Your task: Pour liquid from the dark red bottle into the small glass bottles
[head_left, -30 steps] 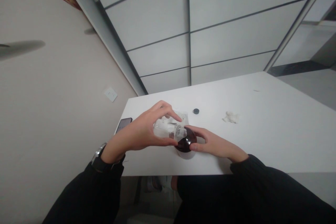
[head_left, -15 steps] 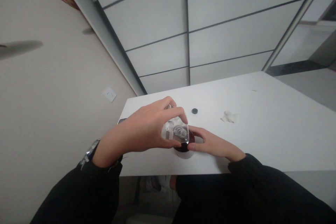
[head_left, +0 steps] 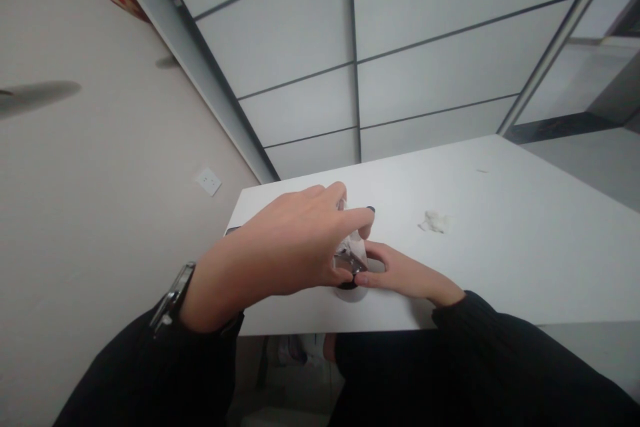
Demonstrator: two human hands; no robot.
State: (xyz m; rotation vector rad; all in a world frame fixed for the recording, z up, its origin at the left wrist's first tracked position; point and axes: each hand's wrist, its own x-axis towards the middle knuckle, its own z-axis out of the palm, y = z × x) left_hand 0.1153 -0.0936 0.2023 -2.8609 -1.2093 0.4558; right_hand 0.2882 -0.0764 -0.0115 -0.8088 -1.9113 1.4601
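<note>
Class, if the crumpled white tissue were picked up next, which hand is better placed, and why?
Probably the right hand: it is nearer the tissue, though busy at the dark container. The left hand is farther away, holding a clear bottle.

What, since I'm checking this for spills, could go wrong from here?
The left grip hides much of the clear container, held right over the dark container, so its alignment could be misjudged and any contents might miss.

The right grip shows its thumb at the dark container's side; if that hold slipped, the container could shift or tip onto the white table.

The dark cap peeks out behind a left finger, so it might get knocked.
</note>
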